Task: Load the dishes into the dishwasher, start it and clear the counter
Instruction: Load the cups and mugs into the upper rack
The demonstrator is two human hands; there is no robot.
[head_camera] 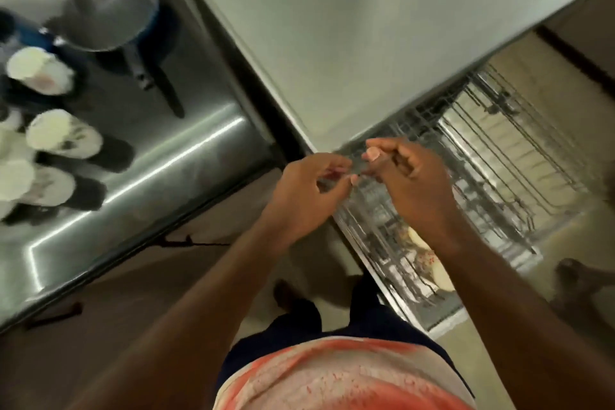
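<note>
My left hand [312, 190] and my right hand [412, 180] meet above the near corner of the pulled-out wire dishwasher rack [492, 156]. Between their fingertips is a small thin greyish item [358, 170], too blurred to name. The left hand pinches one end and the right hand's fingers curl round the other. A pale plate with red marks [429, 260] stands in the rack below my right forearm. On the steel counter [159, 156] at the left are a grey pan with a dark handle [109, 10] and three white mugs [40, 73] [63, 136] [36, 186].
A pale flat worktop [332, 27] runs above the rack, between it and the steel counter. Tiled floor shows beneath the rack at the right. A foot [575, 280] is at the right edge. The whole frame is blurred by motion.
</note>
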